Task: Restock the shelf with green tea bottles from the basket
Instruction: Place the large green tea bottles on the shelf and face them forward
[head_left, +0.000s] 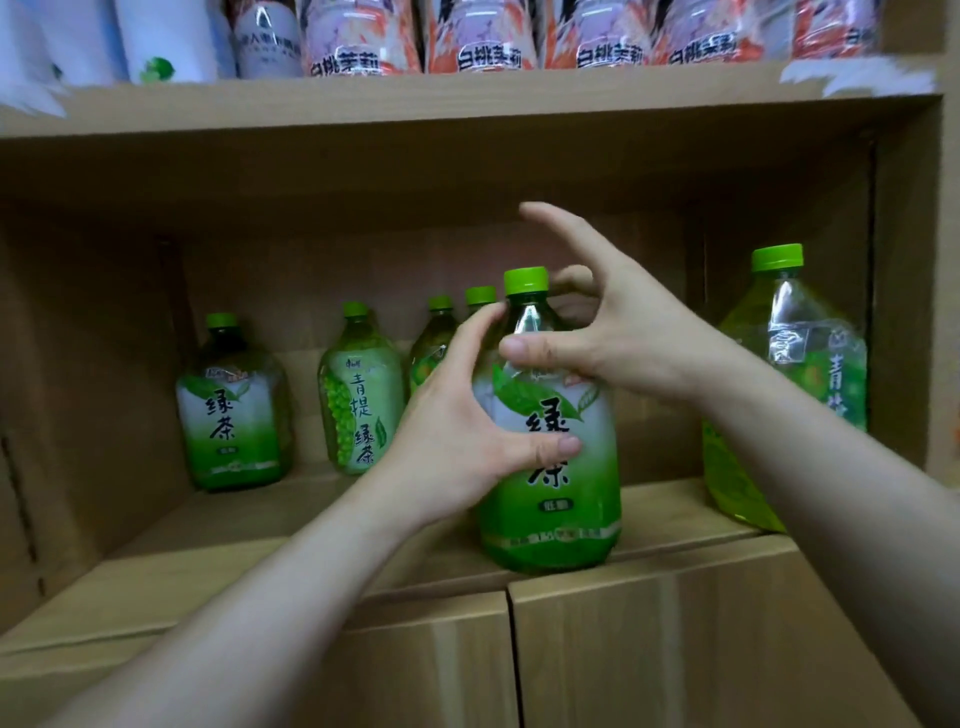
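Bare left forearm (270, 587) and right forearm (841, 483) reach from the lower frame to one bottle (556, 467) of green tea. It stands upright at centre, on the front edge of the shelf (218, 525), just above the seam between two cartons, the left carton (363, 665) and the right carton (701, 649).

The left hand (457, 426) grasps the bottle's side, thumb across the label and forefinger up along the neck. The right hand (639, 338) pinches the neck, thumb on the shoulder and fingers curled behind the green cap (525, 280), with the forefinger lifted free.

We count five more green-capped bottles on that shelf: a twin bottle (234, 410) at centre left, a grape-label bottle (358, 400) beside it, a third bottle (431, 338) and a fourth bottle (480, 296) partly hidden behind the left hand, and a big bottle (784, 384) at the right edge. That makes six in all.

On the upper board (467, 104) we count five pink-label bottles (483, 36). The pale bottles (166, 41) at upper left are too blurred to count.
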